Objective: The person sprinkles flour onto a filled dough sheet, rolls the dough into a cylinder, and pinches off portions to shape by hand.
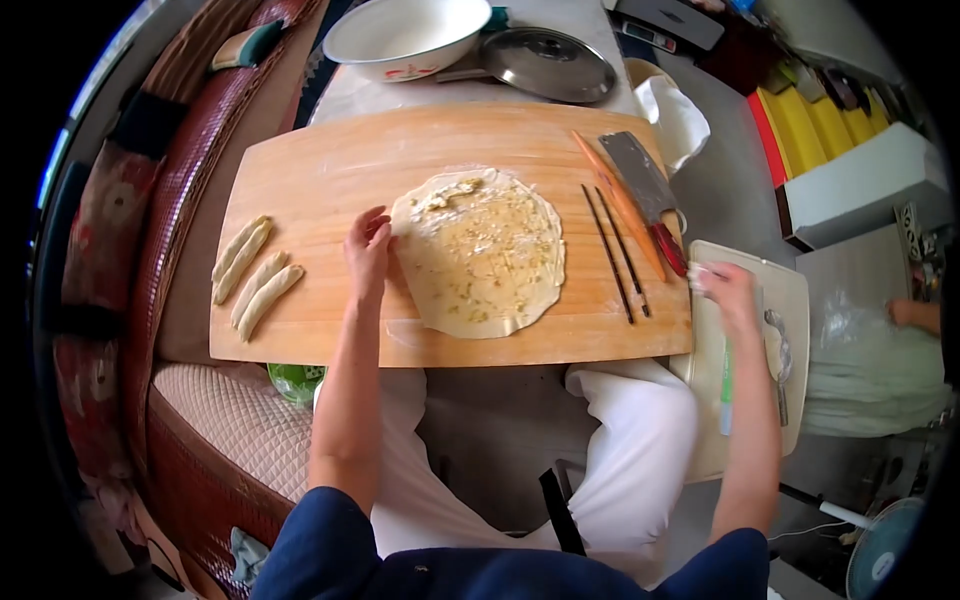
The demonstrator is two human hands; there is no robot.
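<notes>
Nearest, the board (440, 352) spans the space above the person's knees, with the tray (708, 340) beside its right edge. The right hand (728, 290) is just beyond that edge, over the tray, its fingers bunched and white at the tips; I cannot tell whether they pinch anything. In the middle of the board lies the sheet (480, 260), flat, flecked with green bits and streaked with white powder. The left hand (370, 245) is at its left edge, fingers loosely curled and apart; contact is unclear. The step in hand looks like dusting the sheet. The next move probably calls for an even scatter and a light touch, as thin dough could tear. Strips (268, 300) lie to the left; chopsticks (615, 250), rolling pin (618, 205) and cleaver (642, 172) to the right. Farther off, on the tabletop (345, 100), stand the bowl (410, 28) and lid (548, 65).
</notes>
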